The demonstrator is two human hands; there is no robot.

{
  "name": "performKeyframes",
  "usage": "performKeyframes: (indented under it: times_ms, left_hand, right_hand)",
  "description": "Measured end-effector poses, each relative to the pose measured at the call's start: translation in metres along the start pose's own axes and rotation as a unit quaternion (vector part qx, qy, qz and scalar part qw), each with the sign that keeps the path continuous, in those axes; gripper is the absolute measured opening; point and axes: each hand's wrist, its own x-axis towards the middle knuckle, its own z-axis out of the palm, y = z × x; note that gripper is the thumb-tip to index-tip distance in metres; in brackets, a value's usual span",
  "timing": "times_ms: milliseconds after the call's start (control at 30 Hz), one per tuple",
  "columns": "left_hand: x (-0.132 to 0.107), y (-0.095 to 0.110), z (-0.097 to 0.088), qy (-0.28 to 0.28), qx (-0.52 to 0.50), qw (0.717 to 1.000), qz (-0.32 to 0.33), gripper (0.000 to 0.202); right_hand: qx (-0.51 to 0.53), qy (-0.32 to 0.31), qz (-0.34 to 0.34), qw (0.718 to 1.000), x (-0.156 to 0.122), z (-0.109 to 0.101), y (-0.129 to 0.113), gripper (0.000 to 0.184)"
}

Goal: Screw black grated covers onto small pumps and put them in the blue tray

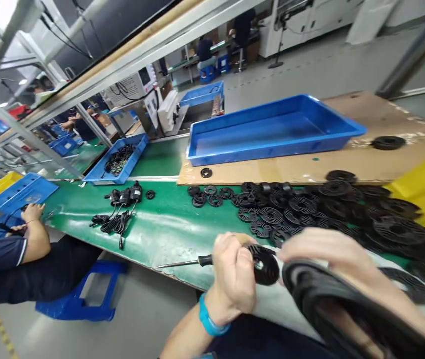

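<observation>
Currently left hand is fisted, pinching a small black slotted plastic disc above the green bench's near edge; blurred right hand clasps a large black ribbed ring

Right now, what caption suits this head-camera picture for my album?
Left hand holds a small black disc, right hand a large black ring, at a green belt.

We see a small black round plastic disc, pierced with curved slots, standing nearly on edge with its flat face turned towards us, pinched at its left rim by our left hand. Just beside it on the right sits a larger black ribbed plastic ring (too blurred to show finer detail), tilted and gripped from above by our right hand.
</observation>
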Motion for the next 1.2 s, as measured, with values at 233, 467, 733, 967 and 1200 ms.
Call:
performKeyframes:
  times_ms: [233, 467, 733, 967, 1200]
  left_hand:
    - [0.069, -0.050, -0.108, 0.016, 0.427, 0.890, -0.161, 0.036]
    - [0.137, -0.124, -0.153, 0.019, 0.491, 0.849, -0.193, 0.038]
    - [0.247, -0.141, -0.133, -0.007, 0.518, 0.855, -0.022, 0.037]
    - [0.333, -0.146, -0.084, -0.084, 0.499, 0.856, 0.110, 0.029]
    - [0.372, -0.130, -0.032, -0.161, 0.459, 0.856, 0.178, 0.039]
  right_hand:
    - [0.256, -0.111, 0.307, 0.910, 0.116, 0.120, 0.044, 0.027]
    - [0.251, -0.137, 0.397, 0.872, 0.190, 0.225, 0.116, 0.031]
    - [0.173, -0.054, 0.326, 0.928, 0.252, 0.172, 0.170, 0.031]
    - [0.082, 0.042, 0.297, 0.950, 0.270, 0.117, 0.223, 0.031]
    - [-0.019, 0.105, 0.266, 0.958, 0.241, 0.081, 0.254, 0.026]
